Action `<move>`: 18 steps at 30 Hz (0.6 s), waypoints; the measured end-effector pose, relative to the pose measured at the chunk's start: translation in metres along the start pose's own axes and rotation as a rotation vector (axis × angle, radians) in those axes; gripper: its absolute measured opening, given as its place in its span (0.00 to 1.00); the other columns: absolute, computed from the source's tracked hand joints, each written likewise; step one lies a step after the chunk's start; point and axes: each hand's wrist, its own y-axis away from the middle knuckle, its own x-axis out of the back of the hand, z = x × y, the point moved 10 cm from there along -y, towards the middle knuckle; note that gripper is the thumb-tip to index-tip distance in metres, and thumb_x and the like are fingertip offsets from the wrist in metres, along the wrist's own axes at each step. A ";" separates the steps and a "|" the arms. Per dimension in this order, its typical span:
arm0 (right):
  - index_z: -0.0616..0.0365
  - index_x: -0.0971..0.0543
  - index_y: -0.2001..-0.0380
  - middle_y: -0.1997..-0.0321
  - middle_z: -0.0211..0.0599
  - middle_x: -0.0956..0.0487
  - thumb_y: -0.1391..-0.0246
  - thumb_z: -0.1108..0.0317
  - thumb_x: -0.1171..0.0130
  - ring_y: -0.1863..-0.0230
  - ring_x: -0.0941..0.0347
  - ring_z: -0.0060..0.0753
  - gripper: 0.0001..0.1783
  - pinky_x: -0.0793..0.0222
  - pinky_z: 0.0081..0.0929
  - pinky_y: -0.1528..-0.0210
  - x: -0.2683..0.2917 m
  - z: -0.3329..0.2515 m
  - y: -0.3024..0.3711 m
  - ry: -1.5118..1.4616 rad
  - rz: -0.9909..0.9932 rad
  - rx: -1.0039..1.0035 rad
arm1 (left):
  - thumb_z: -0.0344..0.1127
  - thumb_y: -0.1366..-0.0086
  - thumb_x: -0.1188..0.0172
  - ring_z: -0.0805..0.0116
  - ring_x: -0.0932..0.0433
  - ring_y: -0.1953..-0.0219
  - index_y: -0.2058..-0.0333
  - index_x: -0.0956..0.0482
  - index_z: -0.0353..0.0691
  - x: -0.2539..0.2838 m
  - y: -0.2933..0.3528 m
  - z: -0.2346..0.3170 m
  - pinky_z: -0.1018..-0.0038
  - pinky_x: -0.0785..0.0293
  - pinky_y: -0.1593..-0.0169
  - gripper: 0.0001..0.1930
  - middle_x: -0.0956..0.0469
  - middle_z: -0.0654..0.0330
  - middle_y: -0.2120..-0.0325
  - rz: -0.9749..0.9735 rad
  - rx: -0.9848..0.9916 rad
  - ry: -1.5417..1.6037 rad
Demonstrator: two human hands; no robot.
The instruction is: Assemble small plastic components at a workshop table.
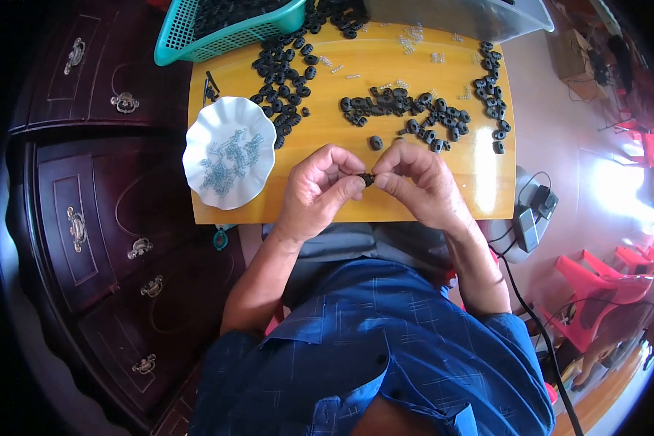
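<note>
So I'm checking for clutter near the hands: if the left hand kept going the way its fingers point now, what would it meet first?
The left hand points right, at the small black part pinched between both hands. Straight on, it would meet that part, then almost at once the right hand's fingers on its far side.

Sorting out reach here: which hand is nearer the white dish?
Left. The left hand sits just right of the white dish, with a small gap. The right hand is farther right, beyond the left.
</note>
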 end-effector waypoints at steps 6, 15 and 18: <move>0.62 0.21 0.68 0.72 0.43 0.20 0.46 0.75 0.36 0.67 0.21 0.43 0.04 0.27 0.32 0.63 -0.003 -0.025 -0.001 0.307 0.027 0.108 | 0.20 0.34 0.39 0.84 0.26 0.71 0.63 0.23 0.34 0.000 0.000 0.001 0.84 0.28 0.65 0.04 0.22 0.68 0.72 -0.036 -0.042 -0.181; 0.63 0.21 0.69 0.72 0.44 0.20 0.47 0.74 0.34 0.68 0.20 0.45 0.05 0.26 0.33 0.64 -0.008 -0.018 0.000 0.296 -0.002 0.071 | 0.19 0.38 0.37 0.83 0.27 0.73 0.68 0.23 0.33 -0.003 -0.001 0.022 0.80 0.28 0.69 0.04 0.24 0.65 0.78 -0.071 -0.153 -0.443; 0.63 0.21 0.70 0.72 0.43 0.20 0.47 0.75 0.33 0.69 0.20 0.42 0.05 0.27 0.31 0.65 -0.012 -0.018 0.000 0.273 -0.026 0.064 | 0.19 0.38 0.37 0.84 0.28 0.74 0.68 0.22 0.33 -0.002 -0.002 0.019 0.81 0.30 0.70 0.04 0.23 0.66 0.78 -0.141 -0.087 -0.432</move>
